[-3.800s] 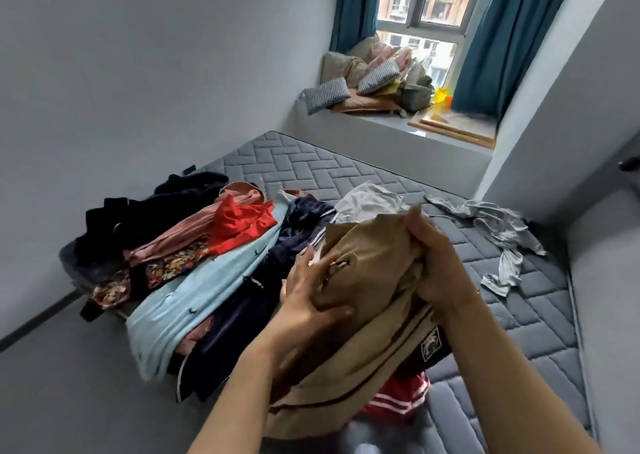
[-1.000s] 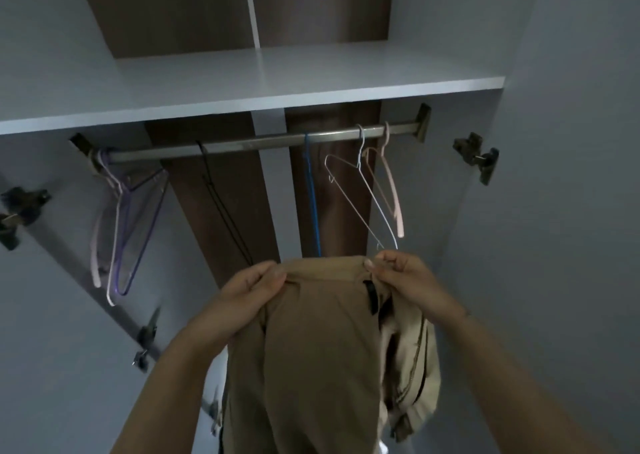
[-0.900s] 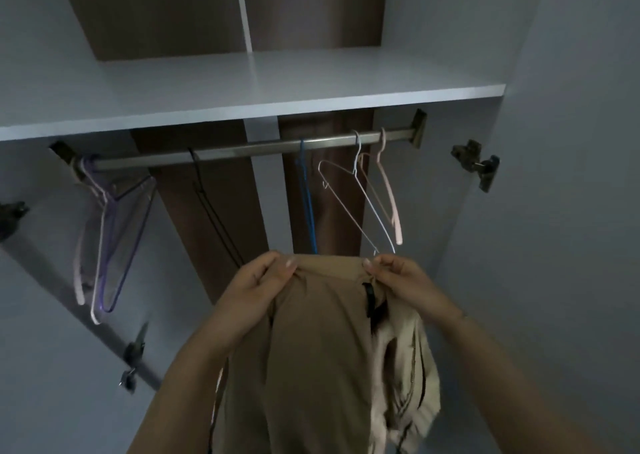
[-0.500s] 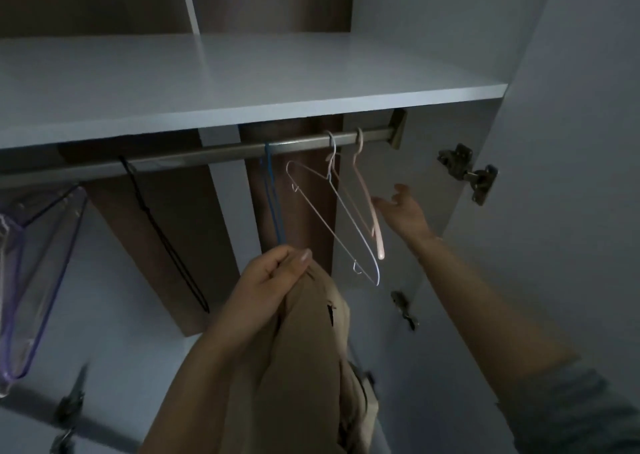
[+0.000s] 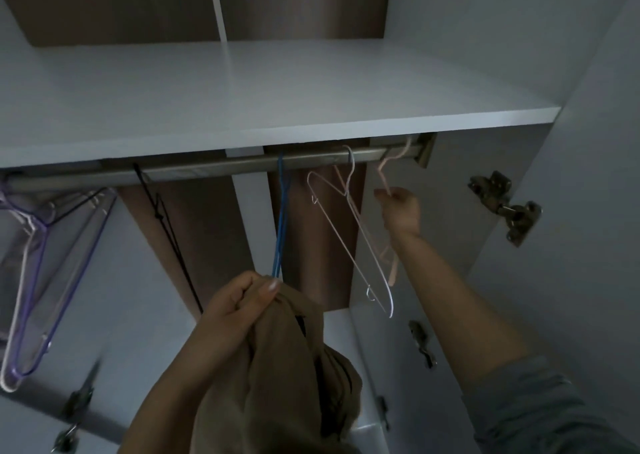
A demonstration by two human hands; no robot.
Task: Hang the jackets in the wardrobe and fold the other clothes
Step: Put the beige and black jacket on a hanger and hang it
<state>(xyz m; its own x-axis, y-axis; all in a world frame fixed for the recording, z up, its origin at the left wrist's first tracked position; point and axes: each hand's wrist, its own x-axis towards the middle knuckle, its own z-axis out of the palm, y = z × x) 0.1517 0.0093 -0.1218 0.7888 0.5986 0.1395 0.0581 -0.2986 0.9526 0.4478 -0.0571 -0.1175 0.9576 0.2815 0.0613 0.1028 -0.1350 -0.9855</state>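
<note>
Under the rail (image 5: 214,167), right hand (image 5: 401,211) pinches pink hanger (image 5: 385,179).

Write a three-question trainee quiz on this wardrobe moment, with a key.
1. True or false: the tan jacket already hangs on the rail.
2. Which hanger does the right hand grip? A blue hanger B pink hanger C purple hanger
3. Fill in: the left hand holds the ____.

Key: 1 false; 2 B; 3 tan jacket.
</note>
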